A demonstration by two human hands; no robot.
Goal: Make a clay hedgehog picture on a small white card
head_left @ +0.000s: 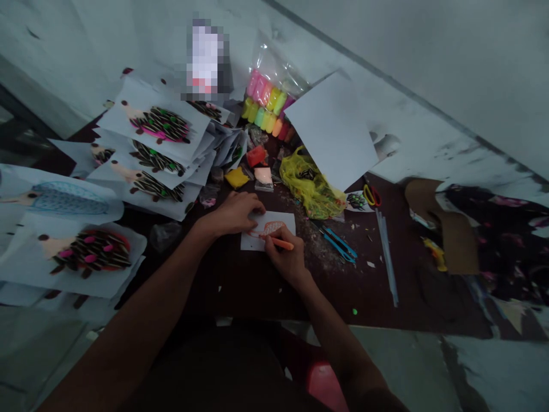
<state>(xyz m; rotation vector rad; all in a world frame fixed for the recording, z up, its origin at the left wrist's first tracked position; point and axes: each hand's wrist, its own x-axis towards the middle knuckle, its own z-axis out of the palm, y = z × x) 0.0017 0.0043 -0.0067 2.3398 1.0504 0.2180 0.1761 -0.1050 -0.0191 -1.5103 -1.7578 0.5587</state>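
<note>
On the desk lies a small paper sheet; at its upper-left corner the left hand rests, grasping nothing; over it the right hand grips an orange pen.

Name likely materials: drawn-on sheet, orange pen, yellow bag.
Drawn-on sheet: probably paper; white, matte, thin, lying flat.
Orange pen: possibly plastic; evenly coloured barrel, but too small to be sure.
Yellow bag: likely thin plastic film; crinkled, slightly shiny, partly see-through.
</note>
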